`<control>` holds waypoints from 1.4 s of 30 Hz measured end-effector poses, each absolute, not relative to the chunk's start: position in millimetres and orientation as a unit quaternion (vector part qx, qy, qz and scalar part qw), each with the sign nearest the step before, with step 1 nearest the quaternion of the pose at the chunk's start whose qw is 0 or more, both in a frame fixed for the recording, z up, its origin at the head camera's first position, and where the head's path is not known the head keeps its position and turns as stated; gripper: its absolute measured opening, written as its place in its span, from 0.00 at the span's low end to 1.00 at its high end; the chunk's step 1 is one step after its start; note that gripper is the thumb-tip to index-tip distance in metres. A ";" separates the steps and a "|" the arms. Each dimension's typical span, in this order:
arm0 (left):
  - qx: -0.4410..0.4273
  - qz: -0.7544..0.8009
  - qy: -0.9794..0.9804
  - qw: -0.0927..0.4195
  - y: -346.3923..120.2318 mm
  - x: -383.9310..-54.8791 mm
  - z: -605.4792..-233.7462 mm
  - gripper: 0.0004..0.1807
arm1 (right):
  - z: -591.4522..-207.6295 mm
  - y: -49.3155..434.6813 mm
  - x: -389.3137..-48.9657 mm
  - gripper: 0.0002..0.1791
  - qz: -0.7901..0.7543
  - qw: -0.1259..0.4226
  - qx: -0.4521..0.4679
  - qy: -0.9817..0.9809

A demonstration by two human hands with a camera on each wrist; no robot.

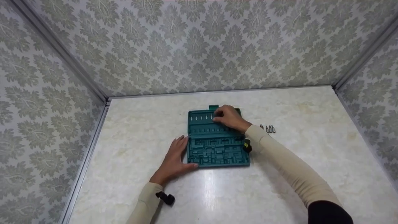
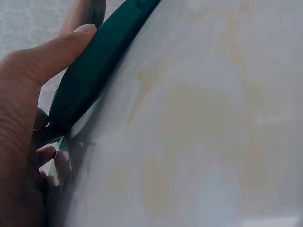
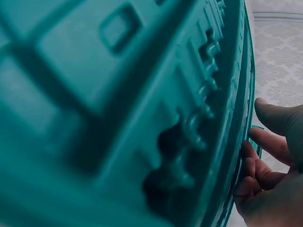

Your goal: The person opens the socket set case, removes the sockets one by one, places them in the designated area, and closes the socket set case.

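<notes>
A green plastic tool case (image 1: 217, 136) lies unfolded on the table, its moulded compartments facing up. Along the far half stands a row of small metal bits (image 1: 201, 118). My right hand (image 1: 229, 117) reaches over that row with bent fingers, its fingertips at the row's right end. In the right wrist view the thumb (image 3: 272, 116) and index finger stand slightly apart beside the case's edge; I cannot tell whether a bit is between them. My left hand (image 1: 177, 158) rests against the near left corner, thumb (image 2: 71, 45) extended along the front edge and fingers along the left side.
Several loose metal bits (image 1: 269, 128) lie on the table (image 1: 140, 124) to the right of the case, close to the right sleeve. A patterned wall (image 1: 199, 46) rises behind the table, with more patterned panels at both sides. Black wrist cameras (image 1: 165, 198) sit on both forearms.
</notes>
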State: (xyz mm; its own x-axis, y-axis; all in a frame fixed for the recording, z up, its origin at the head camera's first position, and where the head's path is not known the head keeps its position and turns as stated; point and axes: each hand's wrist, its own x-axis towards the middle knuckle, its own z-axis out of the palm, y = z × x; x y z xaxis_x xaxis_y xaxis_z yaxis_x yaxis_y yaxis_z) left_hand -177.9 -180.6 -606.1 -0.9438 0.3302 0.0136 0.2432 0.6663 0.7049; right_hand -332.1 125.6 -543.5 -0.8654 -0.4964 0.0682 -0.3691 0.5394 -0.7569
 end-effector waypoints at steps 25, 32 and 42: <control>0.152 0.373 0.913 0.065 -180.8 -176.3 -603.7 0.70 | -549.8 109.6 -334.8 0.19 -0.441 0.107 -0.187 0.871; 0.158 0.374 0.912 0.062 -179.8 -177.0 -603.4 0.70 | -554.7 108.7 -334.4 0.14 -0.501 0.087 -0.161 0.846; 0.155 0.373 0.913 0.063 -179.9 -176.1 -606.1 0.71 | -562.4 108.5 -331.4 0.08 -0.517 0.045 -0.145 0.842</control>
